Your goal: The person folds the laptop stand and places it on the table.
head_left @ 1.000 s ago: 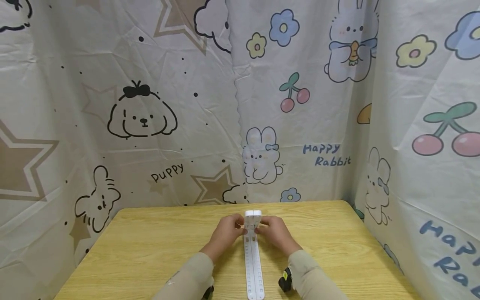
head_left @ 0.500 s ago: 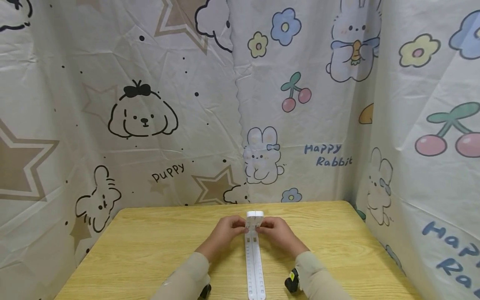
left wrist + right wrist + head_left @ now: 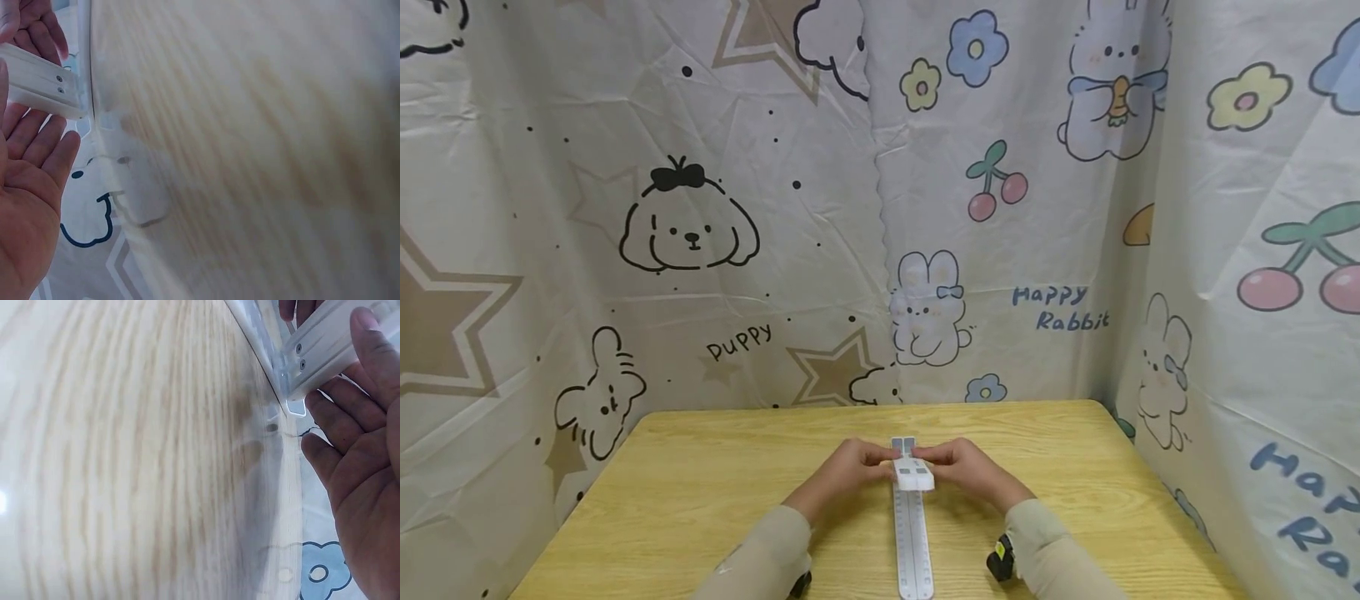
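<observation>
A long, narrow white folding stand [image 3: 913, 542] lies lengthwise on the table, with a row of notches along each side. Near its far end a hinged white arm [image 3: 914, 478] is raised and leans toward me. My left hand [image 3: 846, 471] pinches this arm from the left, and my right hand [image 3: 970, 468] pinches it from the right. Two small screws show near the foot of the arm [image 3: 40, 78] in the left wrist view. In the right wrist view the thumb lies along one face of the arm [image 3: 337, 347], with the fingers behind it.
The wooden table [image 3: 715, 500] has its far edge just beyond the stand. A printed curtain [image 3: 775, 250] hangs behind it and along the sides. A black wrist camera [image 3: 1001, 560] sits under the right sleeve.
The hinged arm has swung from leaning away to leaning toward me, uncovering two grey pads at the stand's far end. Both hands have moved slightly nearer with it.
</observation>
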### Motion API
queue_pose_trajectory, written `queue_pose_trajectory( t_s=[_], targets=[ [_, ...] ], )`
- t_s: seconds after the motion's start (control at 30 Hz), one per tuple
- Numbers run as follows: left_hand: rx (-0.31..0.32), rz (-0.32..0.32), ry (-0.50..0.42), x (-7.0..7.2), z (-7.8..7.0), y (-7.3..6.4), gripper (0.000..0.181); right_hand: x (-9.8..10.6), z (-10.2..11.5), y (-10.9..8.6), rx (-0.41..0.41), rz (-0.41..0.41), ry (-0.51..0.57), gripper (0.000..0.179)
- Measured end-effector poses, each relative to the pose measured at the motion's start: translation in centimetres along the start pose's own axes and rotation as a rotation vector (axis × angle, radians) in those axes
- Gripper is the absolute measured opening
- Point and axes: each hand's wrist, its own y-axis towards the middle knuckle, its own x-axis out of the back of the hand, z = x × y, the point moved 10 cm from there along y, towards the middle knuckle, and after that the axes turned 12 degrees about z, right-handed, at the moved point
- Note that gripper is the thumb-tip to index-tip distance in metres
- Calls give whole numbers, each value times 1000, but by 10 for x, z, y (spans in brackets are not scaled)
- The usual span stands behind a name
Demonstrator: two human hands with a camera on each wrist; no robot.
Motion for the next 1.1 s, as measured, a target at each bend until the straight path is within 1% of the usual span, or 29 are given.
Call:
queue_pose_trajectory(
  t_s=[0.13,0.17,0.33,0.47,0.7,0.77,0.87,0.93,1.0,1.1],
  targets=[
    [-23,25,37,-5,-3,-1,36,-2,-2,-1,-11,25,-14,40],
    [-21,34,43,-6,-3,-1,37,-3,-3,-2,-15,31,-21,42],
    [18,76,89,-11,-2,-5,48,-9,-4,-4,-27,70,-42,53],
    [40,91,129,-13,-2,-6,54,-13,-4,-6,-25,88,-68,59],
    [53,108,127,-20,-6,-11,57,-22,-2,-12,-34,111,-105,72],
    [51,110,157,-23,-5,-11,58,-25,-1,-13,-46,113,-136,73],
    [46,112,254,-27,-7,-11,60,-29,1,-14,-78,108,-211,73],
    [41,113,335,-29,-10,-11,62,-32,3,-15,-94,104,-267,73],
    [35,112,393,-31,-15,-12,63,-34,4,-16,-105,97,-305,73],
    [18,106,443,-33,-20,-13,63,-36,7,-18,-100,87,-358,74]
  ],
)
